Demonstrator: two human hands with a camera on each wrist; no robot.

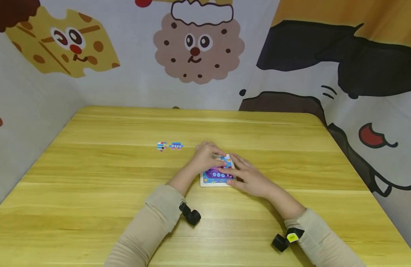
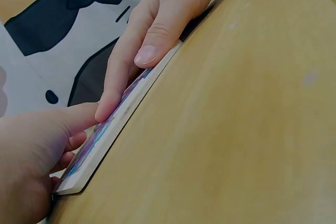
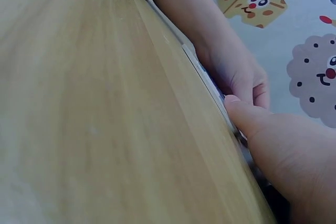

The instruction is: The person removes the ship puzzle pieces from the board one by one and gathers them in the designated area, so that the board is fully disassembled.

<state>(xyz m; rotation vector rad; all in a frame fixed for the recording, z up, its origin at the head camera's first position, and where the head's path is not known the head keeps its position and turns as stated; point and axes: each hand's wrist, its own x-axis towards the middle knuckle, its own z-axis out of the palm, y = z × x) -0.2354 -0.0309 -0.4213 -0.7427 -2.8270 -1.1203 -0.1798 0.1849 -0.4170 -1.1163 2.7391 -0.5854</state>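
A small jigsaw puzzle board with a pale rim and a blue and purple picture lies flat on the table. My left hand bends over its upper left part, thumb and forefinger reaching onto the picture. Whether they pinch a piece is hidden. In the left wrist view, this hand is beside the board's near end. My right hand rests along the board's right side, its fingers extended; one fingertip touches the picture and the thumb is at the lower right corner. The right wrist view shows its thumb against the board's edge.
Two small colourful puzzle pieces, a striped one and a blue and purple one, lie left of the board. The wooden table reaches back to a cartoon-printed curtain. Each wrist wears a black camera.
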